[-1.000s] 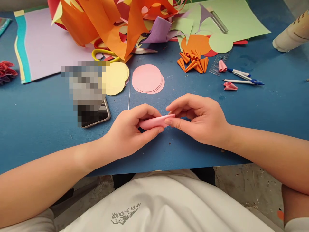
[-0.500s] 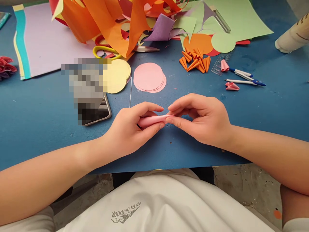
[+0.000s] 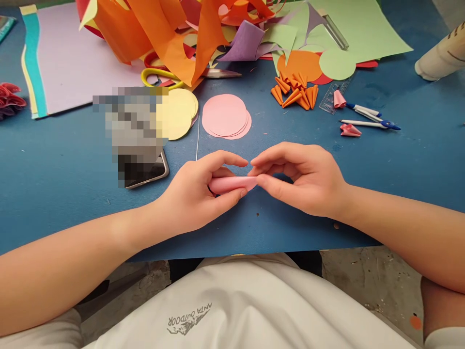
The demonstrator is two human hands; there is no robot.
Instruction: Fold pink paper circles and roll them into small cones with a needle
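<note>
Cradling a pink paper roll [image 3: 232, 184], left hand [image 3: 192, 194] is half-curled, thumb against fingers, presumably to stop the coil springing loose. Right hand [image 3: 305, 179]: loosely curled, thumb and fingertips at the roll's right end, apparently pinching its edge. Roll lies between both hands, over the blue table [image 3: 290, 237]. Smartphone [image 3: 154, 173] crowds left wrist; pink paper discs [image 3: 223, 115] sit beyond. Orange paper scraps [image 3: 154, 31] partly cover scissors [image 3: 223, 73].
</note>
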